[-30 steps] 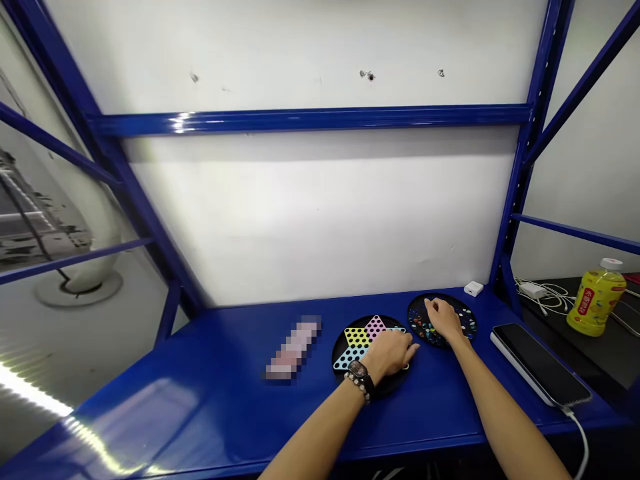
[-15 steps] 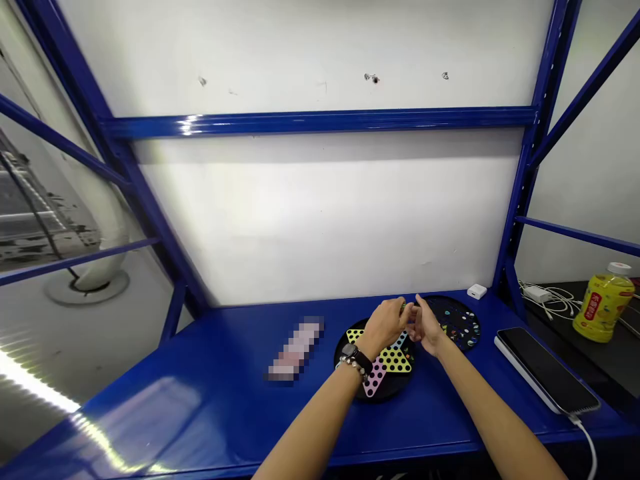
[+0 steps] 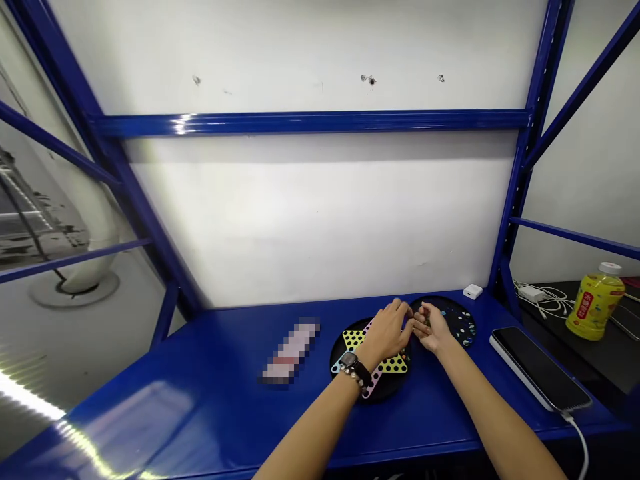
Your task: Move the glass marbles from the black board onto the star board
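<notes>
My left hand [image 3: 387, 331], with a dark watch and a beaded bracelet at the wrist, reaches over a round black board [image 3: 393, 387]. That board carries a star pattern of yellow, pink and light-blue triangles with black dots. Its fingers are bent and drawn together, close to the fingers of my right hand [image 3: 434, 330]. The right hand is turned partly palm-up with curled fingers, between the board and a second round black tray [image 3: 453, 321]. Small shiny marbles [image 3: 466, 328] lie scattered in that tray. Whatever either hand holds is hidden or too small to make out.
A blurred pale strip [image 3: 290, 353] lies left of the board on the blue tabletop [image 3: 210, 393]. To the right are a black-screened phone [image 3: 543, 370] with a white cable, a white charger [image 3: 473, 291] and a yellow drink bottle [image 3: 595, 303]. Blue frame posts stand behind.
The fingers of my right hand have curled in from a more stretched pose. My left hand has shifted slightly, showing more of the board's left side. The whole view has moved a little.
</notes>
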`<state>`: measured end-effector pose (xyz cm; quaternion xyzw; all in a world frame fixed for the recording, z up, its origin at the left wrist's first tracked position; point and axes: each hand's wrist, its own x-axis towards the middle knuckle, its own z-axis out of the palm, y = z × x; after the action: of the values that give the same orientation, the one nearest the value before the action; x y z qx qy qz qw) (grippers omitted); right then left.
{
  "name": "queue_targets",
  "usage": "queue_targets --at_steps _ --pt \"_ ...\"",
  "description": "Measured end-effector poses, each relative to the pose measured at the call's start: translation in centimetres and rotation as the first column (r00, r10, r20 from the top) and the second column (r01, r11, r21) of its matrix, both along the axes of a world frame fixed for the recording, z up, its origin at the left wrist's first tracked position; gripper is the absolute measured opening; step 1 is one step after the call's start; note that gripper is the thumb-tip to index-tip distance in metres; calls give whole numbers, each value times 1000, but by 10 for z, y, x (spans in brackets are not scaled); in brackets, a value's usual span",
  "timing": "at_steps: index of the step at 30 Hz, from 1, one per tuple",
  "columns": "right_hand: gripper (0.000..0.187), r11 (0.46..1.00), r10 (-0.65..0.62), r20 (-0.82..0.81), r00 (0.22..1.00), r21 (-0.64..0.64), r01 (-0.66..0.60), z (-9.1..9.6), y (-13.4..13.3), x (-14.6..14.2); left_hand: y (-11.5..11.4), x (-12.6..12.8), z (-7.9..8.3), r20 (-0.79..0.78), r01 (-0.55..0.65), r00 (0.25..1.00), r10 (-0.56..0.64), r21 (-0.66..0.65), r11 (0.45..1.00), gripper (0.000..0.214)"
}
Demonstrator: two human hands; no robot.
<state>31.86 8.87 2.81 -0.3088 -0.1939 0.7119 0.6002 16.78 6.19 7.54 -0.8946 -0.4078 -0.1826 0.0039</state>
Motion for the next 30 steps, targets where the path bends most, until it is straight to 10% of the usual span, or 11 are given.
queue_targets --at_steps 11,30 --pt "35 995 -91 -38 995 -45 89 2 -4 7 -19 -4 -32 -418 87 905 -78 4 996 28" --pt "35 997 -76 41 996 -10 77 -6 0 7 -19 -10 -39 -376 202 914 -156 86 976 21"
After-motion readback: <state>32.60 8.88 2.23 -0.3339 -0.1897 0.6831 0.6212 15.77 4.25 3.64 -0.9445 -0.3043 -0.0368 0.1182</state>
